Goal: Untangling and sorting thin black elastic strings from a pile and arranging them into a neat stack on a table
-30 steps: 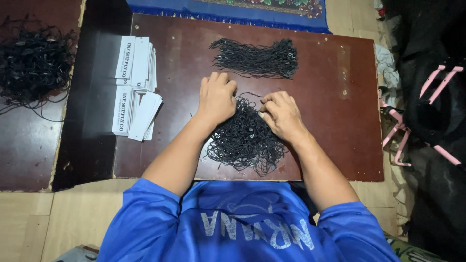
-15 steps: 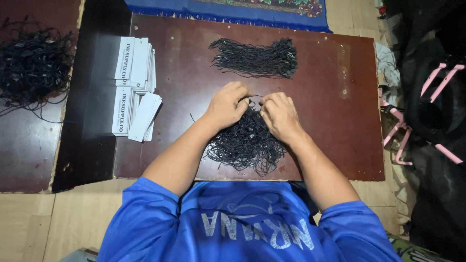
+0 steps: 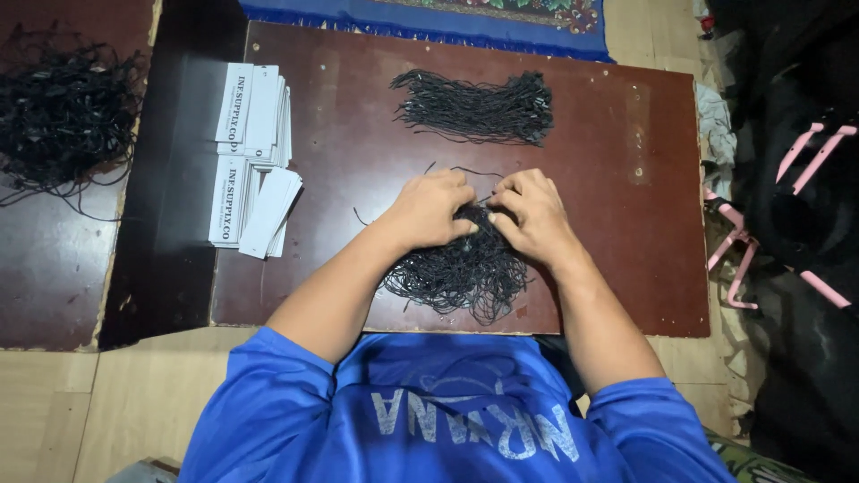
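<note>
A tangled heap of thin black cords (image 3: pixel 461 277) lies on the dark brown board (image 3: pixel 340 161) close to my body. My left hand (image 3: pixel 429 208) and my right hand (image 3: pixel 534 215) rest on the far side of the heap, fingers curled and pinching cords between them. A tidier bundle of black cords (image 3: pixel 476 108) lies further away on the same board, apart from both hands. White paper tags (image 3: pixel 253 152) are stacked in two overlapping piles at the board's left side.
A second board (image 3: pixel 45 259) at the left carries a big loose mass of black cords (image 3: pixel 63 112). A blue patterned mat (image 3: pixel 429 16) lies beyond the board. Dark bags with pink straps (image 3: pixel 787 179) crowd the right side. Wooden floor shows below.
Both hands have drawn closer together on the near heap and curled their fingers into the cords; earlier the left hand lay flatter and further up on the board.
</note>
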